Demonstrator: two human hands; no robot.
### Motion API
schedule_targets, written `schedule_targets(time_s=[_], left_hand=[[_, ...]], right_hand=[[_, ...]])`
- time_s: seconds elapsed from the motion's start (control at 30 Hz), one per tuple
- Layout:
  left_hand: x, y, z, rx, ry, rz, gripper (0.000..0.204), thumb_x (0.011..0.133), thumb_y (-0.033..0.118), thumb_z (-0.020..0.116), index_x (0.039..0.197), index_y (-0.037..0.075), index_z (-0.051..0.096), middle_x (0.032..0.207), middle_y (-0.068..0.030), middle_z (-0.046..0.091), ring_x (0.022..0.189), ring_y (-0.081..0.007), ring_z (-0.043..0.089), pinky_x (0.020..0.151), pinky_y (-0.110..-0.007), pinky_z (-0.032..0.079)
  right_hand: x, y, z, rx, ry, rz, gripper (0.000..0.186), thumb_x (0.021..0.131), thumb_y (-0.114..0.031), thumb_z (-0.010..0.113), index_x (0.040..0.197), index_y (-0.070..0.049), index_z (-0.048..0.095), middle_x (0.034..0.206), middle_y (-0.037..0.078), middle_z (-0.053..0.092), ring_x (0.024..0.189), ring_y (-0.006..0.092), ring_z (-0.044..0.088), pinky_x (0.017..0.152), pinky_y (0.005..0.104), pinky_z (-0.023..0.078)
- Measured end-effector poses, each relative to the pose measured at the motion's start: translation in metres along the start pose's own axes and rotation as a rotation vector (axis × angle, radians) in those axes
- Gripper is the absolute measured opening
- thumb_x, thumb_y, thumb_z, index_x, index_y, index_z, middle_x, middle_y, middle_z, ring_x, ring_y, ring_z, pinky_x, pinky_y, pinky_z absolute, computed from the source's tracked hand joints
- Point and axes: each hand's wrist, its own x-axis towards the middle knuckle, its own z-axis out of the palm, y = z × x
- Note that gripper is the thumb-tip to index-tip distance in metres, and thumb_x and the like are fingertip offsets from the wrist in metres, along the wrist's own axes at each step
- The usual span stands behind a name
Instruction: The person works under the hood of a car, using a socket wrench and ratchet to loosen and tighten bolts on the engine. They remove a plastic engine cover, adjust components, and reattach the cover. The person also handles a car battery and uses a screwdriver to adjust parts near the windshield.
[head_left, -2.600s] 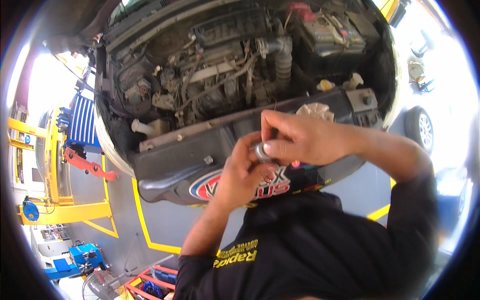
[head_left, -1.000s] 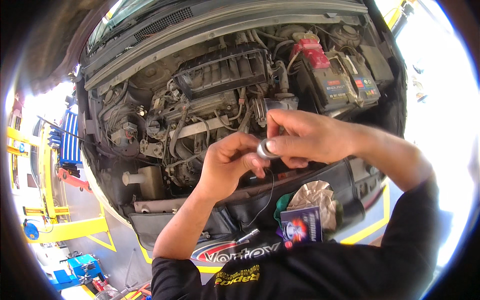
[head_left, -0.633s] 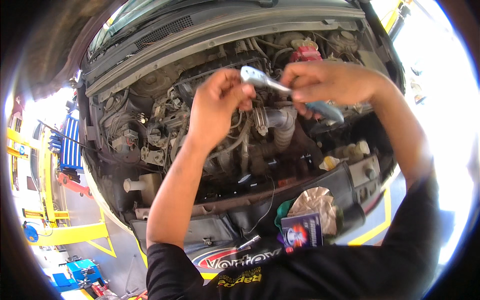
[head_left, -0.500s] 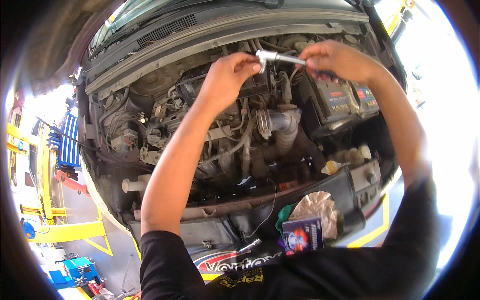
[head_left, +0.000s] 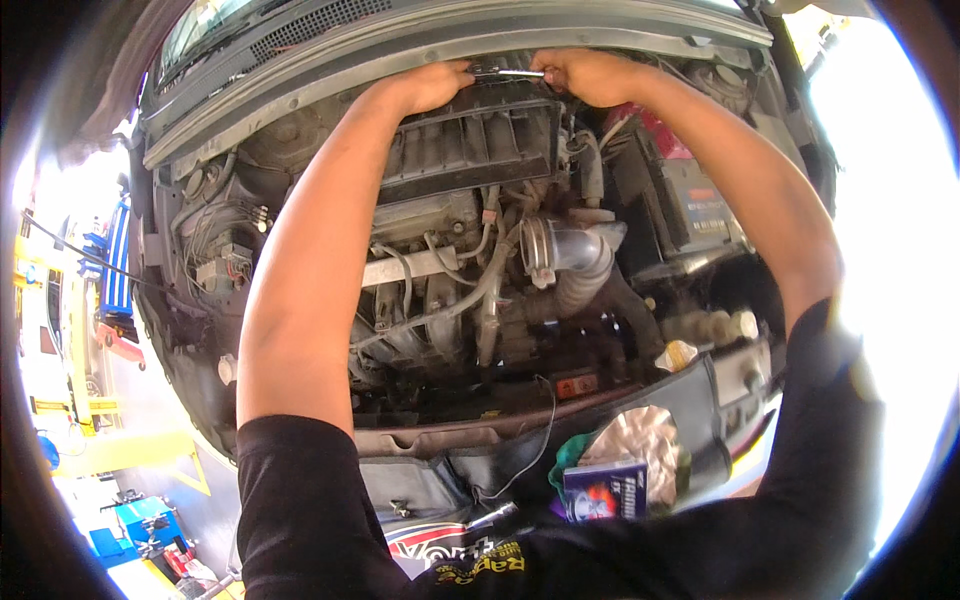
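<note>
At the far side of the engine bay, a silver ratchet wrench (head_left: 510, 72) lies level between my hands, close under the cowl edge. My right hand (head_left: 592, 78) is closed round its handle end. The fingers of my left hand (head_left: 432, 86) are curled at the other end, by the ratchet's head. Small and partly covered by fingers, the head and any socket on it are hard to make out. Just nearer than the tool sits a ribbed black engine housing (head_left: 470, 150). Both forearms reach over the engine.
A battery (head_left: 705, 210) stands at the right, beside a grey intake hose (head_left: 580, 262). On the black fender cover (head_left: 420, 478) at the front edge lie crumpled brown paper (head_left: 645, 450), a purple box (head_left: 605, 490) and a small silver tool (head_left: 492, 516). Blue tool cabinets show at left.
Both hands have carried the ratchet wrench farther away and down behind the black housing. It was held up above the engine, its head visible. The view has shifted slightly.
</note>
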Motion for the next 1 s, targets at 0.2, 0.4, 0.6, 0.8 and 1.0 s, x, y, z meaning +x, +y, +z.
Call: schedule_targets(time_s=[0.2, 0.4, 0.6, 0.8, 1.0], left_hand=[[0.017, 0.009, 0.003, -0.089, -0.057, 0.011, 0.048, 0.104, 0.036, 0.040, 0.149, 0.022, 0.049, 0.153, -0.0103, 0.048, 0.141, -0.0319, 0.043, 0.116, -0.048, 0.033], [0.037, -0.015, 0.006, -0.102, -0.111, -0.064, 0.047, 0.099, 0.042, 0.049, 0.126, 0.009, 0.067, 0.119, -0.0152, 0.070, 0.106, -0.0259, 0.064, 0.089, -0.047, 0.051], [0.021, 0.013, -0.007, -0.054, -0.111, -0.120, 0.039, 0.095, 0.027, 0.052, 0.124, 0.009, 0.070, 0.125, -0.0152, 0.069, 0.111, -0.0316, 0.065, 0.092, -0.051, 0.049], [0.017, 0.036, -0.016, -0.029, -0.093, -0.115, 0.043, 0.094, 0.035, 0.058, 0.126, 0.009, 0.069, 0.129, -0.0167, 0.067, 0.116, -0.0324, 0.063, 0.097, -0.046, 0.048], [0.039, -0.039, 0.025, 0.082, 0.081, -0.032, 0.044, 0.097, 0.038, 0.054, 0.124, 0.006, 0.069, 0.118, -0.0169, 0.070, 0.108, -0.0283, 0.064, 0.095, -0.045, 0.049]], right_hand=[[0.018, 0.020, 0.029, -0.100, 0.085, 0.086, 0.029, 0.109, -0.035, 0.039, 0.124, -0.019, 0.057, 0.108, 0.008, 0.065, 0.109, 0.0253, 0.061, 0.103, 0.0534, 0.036], [0.041, 0.020, 0.023, 0.068, 0.027, -0.048, 0.035, 0.107, -0.038, 0.041, 0.116, -0.010, 0.059, 0.106, 0.018, 0.066, 0.103, 0.0320, 0.063, 0.094, 0.0483, 0.045], [0.033, -0.011, 0.009, -0.032, -0.002, 0.066, 0.039, 0.107, -0.039, 0.039, 0.108, -0.007, 0.061, 0.106, 0.021, 0.064, 0.103, 0.0332, 0.061, 0.094, 0.0472, 0.045], [0.026, 0.019, 0.022, -0.064, 0.174, 0.033, 0.042, 0.105, -0.041, 0.042, 0.118, -0.008, 0.064, 0.123, 0.018, 0.066, 0.118, 0.0363, 0.061, 0.098, 0.0475, 0.046], [0.056, -0.032, 0.020, -0.290, -0.054, 0.265, 0.054, 0.104, -0.048, 0.045, 0.147, -0.017, 0.050, 0.139, 0.021, 0.058, 0.130, 0.0265, 0.057, 0.109, 0.0439, 0.042]])
